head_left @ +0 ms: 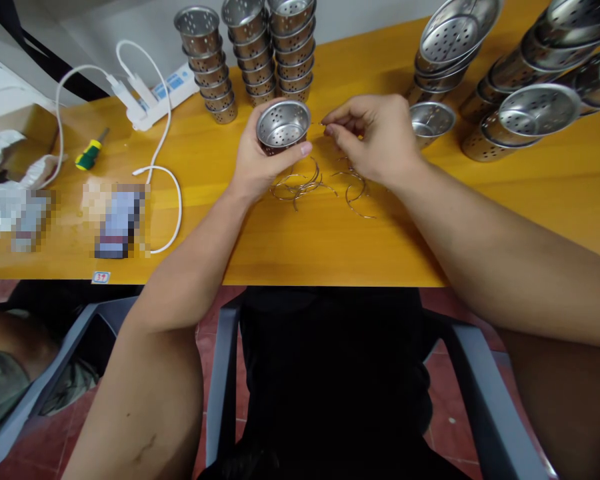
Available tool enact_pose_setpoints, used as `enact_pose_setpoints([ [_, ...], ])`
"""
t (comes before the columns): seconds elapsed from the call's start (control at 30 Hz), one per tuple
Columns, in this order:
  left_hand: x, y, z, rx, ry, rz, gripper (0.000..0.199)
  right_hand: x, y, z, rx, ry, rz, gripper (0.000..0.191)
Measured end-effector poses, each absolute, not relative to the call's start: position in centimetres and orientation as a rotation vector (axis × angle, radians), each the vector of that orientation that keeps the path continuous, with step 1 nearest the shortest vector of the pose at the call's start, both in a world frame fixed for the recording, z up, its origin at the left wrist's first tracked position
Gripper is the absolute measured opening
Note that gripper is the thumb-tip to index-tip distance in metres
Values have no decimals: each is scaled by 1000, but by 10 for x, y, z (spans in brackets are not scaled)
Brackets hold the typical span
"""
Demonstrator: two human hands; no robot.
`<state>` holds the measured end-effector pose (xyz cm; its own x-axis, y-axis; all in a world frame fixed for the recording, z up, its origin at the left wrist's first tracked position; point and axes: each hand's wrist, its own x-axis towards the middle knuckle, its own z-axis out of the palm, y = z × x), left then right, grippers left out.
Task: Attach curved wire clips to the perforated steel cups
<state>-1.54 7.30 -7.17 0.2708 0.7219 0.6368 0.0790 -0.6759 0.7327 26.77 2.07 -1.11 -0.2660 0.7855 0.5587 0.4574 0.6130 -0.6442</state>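
Note:
In my left hand (260,157) is a perforated metal cup (283,125), its wide mouth tilted up toward me. The fingers wrap its far left side and the thumb presses the near wall. Just right of the cup, my right hand (375,133) pinches a thin piece of wire (321,123) between thumb and fingertips, pointing at the cup's rim. Whether the wire touches the cup I cannot tell. Below both hands, several thin curved wires (305,187) lie loosely on the yellow tabletop (330,247).
Stacks of perforated cups (213,80) stand at the back; more cup stacks (520,120) lean at the right. A single cup (431,121) sits beyond my right wrist. Leftward are a power strip (167,93), white cable (180,207), screwdriver (91,153) and phone (120,223). Another person's leg (15,340) is at lower left.

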Motion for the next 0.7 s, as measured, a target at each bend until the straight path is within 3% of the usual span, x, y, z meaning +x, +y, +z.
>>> enact_pose_setpoints([
  [0.1,-15,67,-63,2024,639,1391,93,267,21,-11,-1016,-1935,466,12],
  [0.37,-15,72,-62,1911,739,1407,119,269,23,-14,-1049,-1944,556,9],
  [0.47,-12,67,-59,1825,772,1428,126,271,23,-15,-1048,-1983,599,18],
  [0.7,-2,36,-44,1536,693,1442,96,271,25,-19,-1036,-1979,603,47],
])
